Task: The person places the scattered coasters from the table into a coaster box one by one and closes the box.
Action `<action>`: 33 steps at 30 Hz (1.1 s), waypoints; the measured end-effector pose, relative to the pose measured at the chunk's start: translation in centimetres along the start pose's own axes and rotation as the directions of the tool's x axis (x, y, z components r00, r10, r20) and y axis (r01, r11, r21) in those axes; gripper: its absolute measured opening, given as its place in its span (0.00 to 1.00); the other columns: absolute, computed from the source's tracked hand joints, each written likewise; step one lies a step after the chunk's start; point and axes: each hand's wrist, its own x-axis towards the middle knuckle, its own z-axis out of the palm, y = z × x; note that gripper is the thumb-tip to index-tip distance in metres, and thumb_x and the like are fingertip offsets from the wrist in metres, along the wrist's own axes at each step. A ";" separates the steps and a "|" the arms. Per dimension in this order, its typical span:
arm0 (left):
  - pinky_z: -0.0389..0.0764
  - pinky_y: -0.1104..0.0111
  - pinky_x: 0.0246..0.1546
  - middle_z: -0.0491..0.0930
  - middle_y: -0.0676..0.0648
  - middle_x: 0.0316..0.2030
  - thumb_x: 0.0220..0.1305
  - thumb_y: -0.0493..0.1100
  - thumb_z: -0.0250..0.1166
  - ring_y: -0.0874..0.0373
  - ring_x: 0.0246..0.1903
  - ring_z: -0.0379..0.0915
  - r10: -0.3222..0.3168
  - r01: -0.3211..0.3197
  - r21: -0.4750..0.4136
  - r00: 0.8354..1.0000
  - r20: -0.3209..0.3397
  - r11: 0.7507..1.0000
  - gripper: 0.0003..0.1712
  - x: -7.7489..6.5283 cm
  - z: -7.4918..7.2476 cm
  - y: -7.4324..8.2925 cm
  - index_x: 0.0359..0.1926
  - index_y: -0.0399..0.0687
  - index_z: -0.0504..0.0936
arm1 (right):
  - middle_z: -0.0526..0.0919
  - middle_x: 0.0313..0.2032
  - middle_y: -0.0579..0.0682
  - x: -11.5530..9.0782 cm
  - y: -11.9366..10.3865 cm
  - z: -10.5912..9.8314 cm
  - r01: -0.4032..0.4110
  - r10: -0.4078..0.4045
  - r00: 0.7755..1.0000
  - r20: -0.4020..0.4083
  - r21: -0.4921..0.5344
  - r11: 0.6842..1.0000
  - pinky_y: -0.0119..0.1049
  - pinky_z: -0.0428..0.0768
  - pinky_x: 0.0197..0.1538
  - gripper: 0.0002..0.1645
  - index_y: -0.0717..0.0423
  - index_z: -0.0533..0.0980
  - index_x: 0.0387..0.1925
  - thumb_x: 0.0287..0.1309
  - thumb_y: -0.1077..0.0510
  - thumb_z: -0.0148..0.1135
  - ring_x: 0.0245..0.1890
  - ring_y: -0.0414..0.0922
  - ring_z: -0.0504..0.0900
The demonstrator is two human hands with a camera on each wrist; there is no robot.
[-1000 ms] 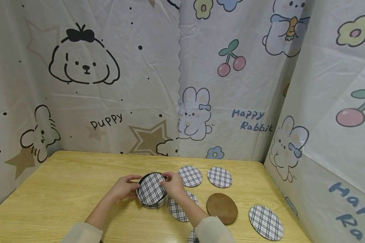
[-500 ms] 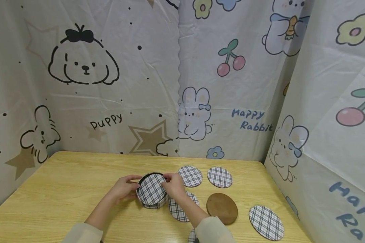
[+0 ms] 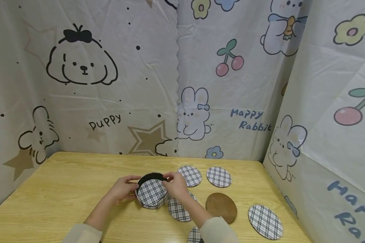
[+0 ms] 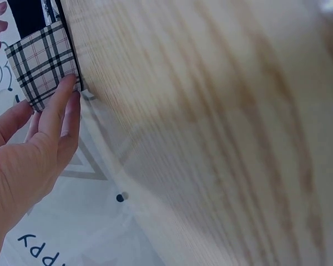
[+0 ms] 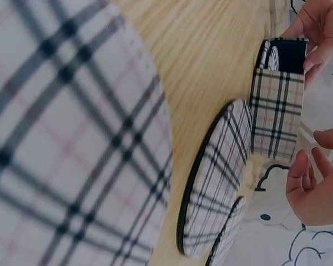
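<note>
Round box [image 5: 277, 111], between the two hands: wall covered in cream plaid, black lines crossed with thin pinkish ones, lining dark. A gap in the wall shows pale plaid edges stacked low inside. Plaid coaster [image 3: 152, 194] fills most of the box's mouth as seen from the head, a dark crescent of lining bare along the far side. Left hand [image 3: 125, 189] at the box's left side, thumb up by the rim, longer fingers flat to the outer wall near the table [image 3: 88, 189]; thumb and fingers parted by about the height of the wall, which they hold. Right hand [image 3: 176, 185] at the far right of the rim; fingers loosely bent, a clear gap between thumb and fingertips, and nothing in that gap in the right wrist view. Fingertips overlap the rim in the head view but look just apart from the wall in the wrist view; contact cannot be told. A plaid disc [image 3: 179, 209] lies under the right forearm, partly hidden by it; a second disc [image 3: 189, 175] lies just behind the right hand. Brown wooden disc [image 3: 221, 207] to the right of that forearm, plain-faced.
</note>
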 end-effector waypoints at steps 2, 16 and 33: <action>0.82 0.56 0.40 0.68 0.24 0.56 0.66 0.32 0.52 0.48 0.43 0.78 0.000 0.000 0.000 1.000 0.002 1.000 0.27 0.0 0.0 0.0 0.65 0.27 0.59 | 0.79 0.34 0.52 0.1 0.4 -0.5 0.027 -0.027 1.000 -0.004 -0.002 1.000 0.33 0.72 0.30 0.13 0.59 0.81 0.42 0.53 0.60 0.64 0.34 0.43 0.73; 0.82 0.56 0.40 0.71 0.25 0.52 0.65 0.32 0.52 0.49 0.40 0.79 -0.004 0.004 -0.001 1.000 -0.002 1.000 0.27 0.2 0.0 -0.1 0.64 0.27 0.60 | 0.78 0.32 0.52 -1.0 2.9 -5.7 0.047 -0.049 0.998 -0.033 -0.073 0.996 0.34 0.72 0.31 0.13 0.61 0.80 0.39 0.54 0.58 0.62 0.32 0.43 0.73; 0.82 0.57 0.39 0.70 0.25 0.54 0.65 0.32 0.53 0.48 0.42 0.79 -0.014 0.014 0.003 1.000 -0.004 1.000 0.27 0.1 0.1 0.0 0.64 0.28 0.61 | 0.79 0.31 0.51 -2.3 6.6 -13.2 -0.104 0.087 0.983 -0.159 -0.104 0.989 0.32 0.72 0.31 0.12 0.60 0.81 0.39 0.54 0.57 0.63 0.33 0.44 0.74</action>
